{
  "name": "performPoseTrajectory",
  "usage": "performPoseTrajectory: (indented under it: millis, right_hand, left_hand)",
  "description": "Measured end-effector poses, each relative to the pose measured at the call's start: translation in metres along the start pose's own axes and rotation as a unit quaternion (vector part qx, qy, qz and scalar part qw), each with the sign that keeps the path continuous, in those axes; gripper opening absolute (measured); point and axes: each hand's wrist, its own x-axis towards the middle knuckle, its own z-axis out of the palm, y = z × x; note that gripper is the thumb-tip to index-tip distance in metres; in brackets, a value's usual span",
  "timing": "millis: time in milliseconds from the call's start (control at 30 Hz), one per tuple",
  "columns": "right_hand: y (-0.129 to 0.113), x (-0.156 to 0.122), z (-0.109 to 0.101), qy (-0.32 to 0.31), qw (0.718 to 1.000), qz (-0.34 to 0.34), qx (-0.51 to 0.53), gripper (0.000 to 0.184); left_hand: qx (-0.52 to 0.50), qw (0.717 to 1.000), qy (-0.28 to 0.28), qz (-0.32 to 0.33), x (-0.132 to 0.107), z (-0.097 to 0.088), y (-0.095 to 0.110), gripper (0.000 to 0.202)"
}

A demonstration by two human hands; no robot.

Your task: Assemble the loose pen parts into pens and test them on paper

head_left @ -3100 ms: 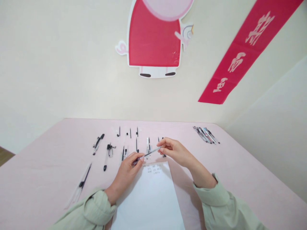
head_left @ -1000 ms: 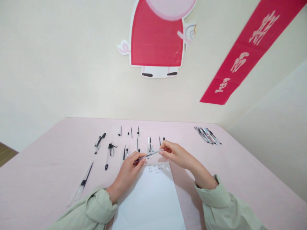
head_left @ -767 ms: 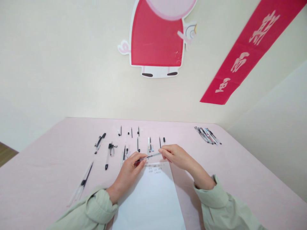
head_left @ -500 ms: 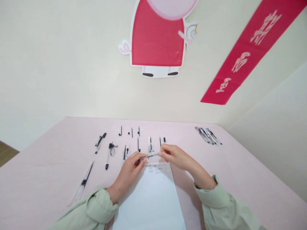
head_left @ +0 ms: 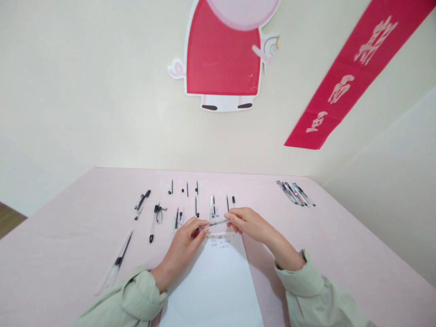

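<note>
Both of my hands hold one clear pen (head_left: 213,223) level above the top edge of a white sheet of paper (head_left: 214,281). My left hand (head_left: 183,242) pinches the pen's dark front end. My right hand (head_left: 247,223) pinches its rear end with fingertips pressed together. A few small handwritten marks show at the top of the sheet, just under the pen.
Several pens and loose pen parts (head_left: 195,205) lie in rows on the pink table (head_left: 340,245) beyond my hands. More pens (head_left: 142,203) lie to the left, one (head_left: 117,263) near my left sleeve. A bundle of pens (head_left: 295,192) sits far right. The wall stands behind.
The pen and both hands have sunk slightly toward the paper and stayed close together. My right hand's fingertips have shifted a little along the pen's rear end.
</note>
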Motion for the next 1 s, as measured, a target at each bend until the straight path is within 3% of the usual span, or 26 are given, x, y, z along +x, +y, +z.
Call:
performPoseTrajectory:
  millis: [133,267,433,600,767,1000]
  right_hand:
    - [-0.0017,-0.0013,-0.0008,-0.001,0.999,-0.047,0.019,0.019]
    - [-0.0016,-0.0006,-0.0008,-0.032,0.999,-0.014,0.005,0.036]
    - [0.0034,0.0018,-0.0005,-0.005,0.998,-0.042,0.038,0.026]
    - [0.0048,0.0023,0.0008,-0.016,1.000,-0.003,0.002,0.039]
    - [0.0002,0.0000,-0.0016,-0.019,0.999,-0.029,0.015,0.027]
    - [0.0015,0.0016,0.0007,-0.032,0.999,-0.010,0.015,0.038]
  left_hand:
    - [-0.001,1.000,0.004,-0.003,0.0002,-0.0002,0.0008,0.023]
    - [0.004,1.000,0.001,0.001,0.0001,-0.0007,0.0009,0.023]
    - [0.011,1.000,-0.007,0.015,-0.0003,-0.0015,0.0012,0.023]
    - [0.016,1.000,-0.009,0.018,-0.0002,-0.0011,-0.0004,0.022]
    - [0.014,1.000,-0.009,0.013,-0.0009,-0.0007,-0.0017,0.023]
    - [0.029,0.999,0.001,0.022,-0.0007,-0.0009,-0.0027,0.022]
